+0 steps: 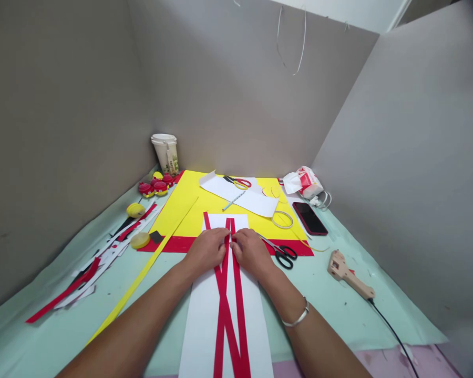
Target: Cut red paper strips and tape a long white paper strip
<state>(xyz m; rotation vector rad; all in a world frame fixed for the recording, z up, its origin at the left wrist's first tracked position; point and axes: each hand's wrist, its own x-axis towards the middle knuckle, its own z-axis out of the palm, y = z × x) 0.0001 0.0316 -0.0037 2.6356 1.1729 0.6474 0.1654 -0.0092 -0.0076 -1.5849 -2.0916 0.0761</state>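
Observation:
A long white paper sheet [205,320] lies in front of me with crossing red paper strips [225,315] on it. My left hand [207,251] and my right hand [252,252] rest side by side on the sheet, fingertips pinched together on the red strips where they meet near the top. A silver bracelet [297,317] sits on my right wrist. Black-handled scissors [281,253] lie just right of my right hand.
A yellow sheet [181,210] on red paper lies behind, with white paper, red-handled scissors [238,182], a pen and a tape ring [283,219]. A phone [309,218], glue gun [349,275], cup [165,152], paper scraps [94,268] and a long yellow strip [142,275] surround it. Grey partitions enclose the table.

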